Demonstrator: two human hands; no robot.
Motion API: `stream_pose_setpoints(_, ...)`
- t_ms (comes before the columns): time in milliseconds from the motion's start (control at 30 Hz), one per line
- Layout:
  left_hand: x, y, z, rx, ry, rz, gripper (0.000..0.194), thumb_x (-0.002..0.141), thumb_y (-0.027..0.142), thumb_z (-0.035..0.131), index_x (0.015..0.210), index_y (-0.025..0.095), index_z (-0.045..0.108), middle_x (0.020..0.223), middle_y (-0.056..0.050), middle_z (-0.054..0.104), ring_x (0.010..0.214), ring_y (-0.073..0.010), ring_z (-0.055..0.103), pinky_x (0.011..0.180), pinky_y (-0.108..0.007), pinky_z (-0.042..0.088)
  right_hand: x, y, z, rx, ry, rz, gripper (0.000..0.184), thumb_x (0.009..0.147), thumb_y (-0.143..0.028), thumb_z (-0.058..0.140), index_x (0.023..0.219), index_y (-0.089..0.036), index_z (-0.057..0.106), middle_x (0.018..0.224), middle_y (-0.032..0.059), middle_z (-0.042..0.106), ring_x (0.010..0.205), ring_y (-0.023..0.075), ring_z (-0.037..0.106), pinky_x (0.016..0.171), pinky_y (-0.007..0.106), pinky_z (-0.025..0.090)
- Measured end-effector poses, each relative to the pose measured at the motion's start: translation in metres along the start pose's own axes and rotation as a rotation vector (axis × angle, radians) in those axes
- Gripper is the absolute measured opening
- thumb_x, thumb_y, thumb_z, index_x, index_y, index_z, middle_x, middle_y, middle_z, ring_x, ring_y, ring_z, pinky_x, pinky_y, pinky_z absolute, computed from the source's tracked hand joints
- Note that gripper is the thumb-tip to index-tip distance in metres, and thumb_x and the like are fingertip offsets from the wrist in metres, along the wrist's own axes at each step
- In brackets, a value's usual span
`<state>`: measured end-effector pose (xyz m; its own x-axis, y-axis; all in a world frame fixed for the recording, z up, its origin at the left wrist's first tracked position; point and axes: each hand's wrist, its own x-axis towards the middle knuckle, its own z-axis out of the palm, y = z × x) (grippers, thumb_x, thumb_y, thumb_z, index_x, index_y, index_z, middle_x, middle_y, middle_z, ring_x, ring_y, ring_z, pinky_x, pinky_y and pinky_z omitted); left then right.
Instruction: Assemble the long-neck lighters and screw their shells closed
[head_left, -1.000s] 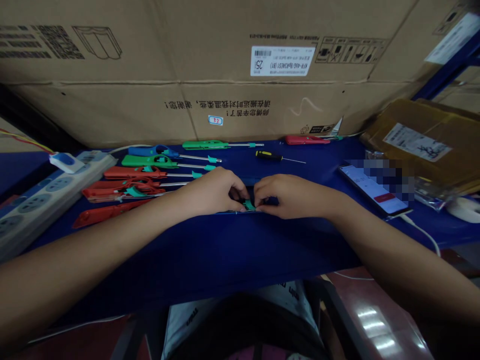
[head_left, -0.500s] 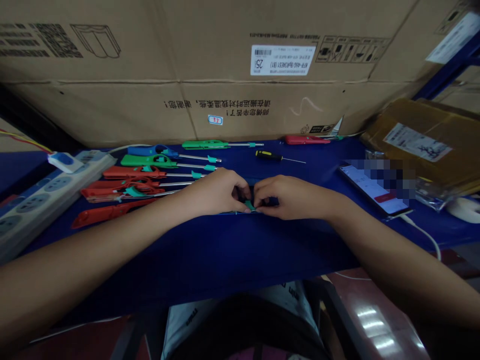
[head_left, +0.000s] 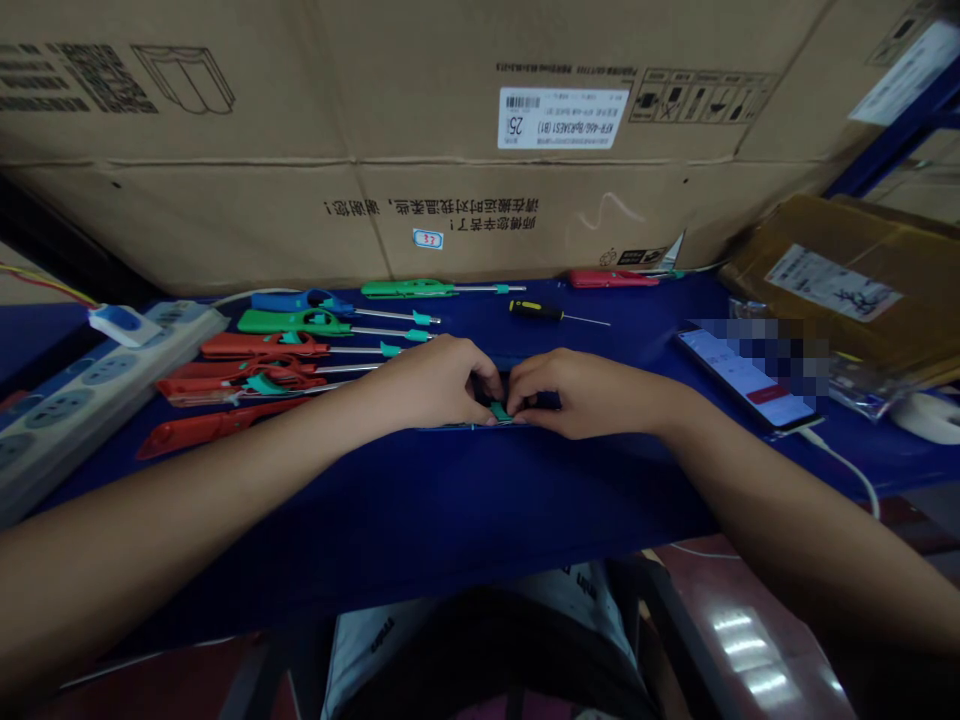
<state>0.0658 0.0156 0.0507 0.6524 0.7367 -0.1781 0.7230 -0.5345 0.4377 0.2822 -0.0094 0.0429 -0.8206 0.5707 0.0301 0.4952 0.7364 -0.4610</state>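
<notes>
My left hand (head_left: 442, 385) and my right hand (head_left: 577, 392) meet over the middle of the blue table. Both are closed, with thumbs and fingertips pinching a small teal plastic piece (head_left: 499, 411). This piece sits at a dark blue, long, narrow object (head_left: 450, 427), mostly hidden by the hands, so I cannot make out its kind. Left of my left hand lie several long-neck lighters: a blue one (head_left: 300, 301), a green one (head_left: 292, 322) and red ones (head_left: 259, 345), some with teal pieces on their metal tubes. A black-and-yellow screwdriver (head_left: 536, 309) lies behind my hands.
Along the back lie another green lighter (head_left: 409, 289) and a red one (head_left: 615, 279), by a large cardboard box wall (head_left: 450, 120). A power strip (head_left: 97, 390) runs along the left. On the right are a charging phone (head_left: 750, 380) and a brown package (head_left: 847, 290).
My hands stay almost in place, still pinching the teal piece, which looks slightly turned. The whole view has shifted a little.
</notes>
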Motion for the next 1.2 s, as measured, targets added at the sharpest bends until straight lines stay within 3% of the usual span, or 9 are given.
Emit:
stream_pose_setpoints(333, 0.007, 0.007, -0.007, 0.047, -0.066, -0.037, 0.025, 0.067, 0.032, 0.08, 0.092, 0.027, 0.079, 0.077, 0.004, 0.076, 0.068, -0.0156, 0.068, 0.054, -0.023, 0.041, 0.002, -0.004, -0.001, 0.024, -0.021, 0.083, 0.02, 0.084, -0.007, 0.063, 0.096, -0.016, 0.076, 0.093, 0.0051, 0.076, 0.081, 0.0162, 0.067, 0.076, 0.027, 0.047)
stream_pose_setpoints(600, 0.009, 0.008, -0.008, 0.06, -0.072, -0.037, 0.026, 0.067, 0.033, 0.081, 0.092, 0.027, 0.08, 0.079, 0.003, 0.077, 0.07, -0.0161, 0.069, 0.053, -0.023, 0.039, 0.001, 0.001, -0.002, 0.04, -0.017, 0.042, 0.022, 0.084, -0.006, 0.063, 0.098, -0.017, 0.076, 0.093, 0.0047, 0.076, 0.082, 0.0158, 0.067, 0.078, 0.027, 0.048)
stream_pose_setpoints(800, 0.009, 0.009, -0.007, 0.08, -0.07, -0.058, 0.028, 0.067, 0.033, 0.082, 0.094, 0.029, 0.08, 0.076, 0.004, 0.076, 0.067, -0.0159, 0.068, 0.054, -0.023, 0.04, -0.005, 0.01, -0.005, 0.17, -0.066, -0.017, 0.037, 0.082, 0.001, 0.059, 0.112, -0.017, 0.074, 0.104, 0.0046, 0.073, 0.09, 0.0146, 0.066, 0.085, 0.027, 0.051)
stream_pose_setpoints(967, 0.011, 0.009, -0.008, 0.076, -0.067, -0.04, 0.026, 0.067, 0.033, 0.083, 0.092, 0.028, 0.08, 0.07, 0.005, 0.074, 0.065, -0.0149, 0.067, 0.055, -0.023, 0.041, -0.004, 0.015, -0.004, 0.193, -0.017, 0.02, 0.026, 0.084, -0.006, 0.064, 0.105, -0.016, 0.077, 0.11, 0.0073, 0.061, 0.094, 0.0149, 0.063, 0.086, 0.028, 0.052)
stream_pose_setpoints(1200, 0.011, 0.008, -0.007, 0.077, -0.057, -0.001, 0.024, 0.067, 0.032, 0.083, 0.09, 0.026, 0.08, 0.069, 0.004, 0.073, 0.064, -0.0143, 0.067, 0.057, -0.023, 0.042, -0.001, 0.019, 0.0, 0.254, -0.02, 0.103, 0.02, 0.086, -0.013, 0.065, 0.102, -0.016, 0.078, 0.105, 0.0068, 0.064, 0.088, 0.0144, 0.063, 0.081, 0.028, 0.052)
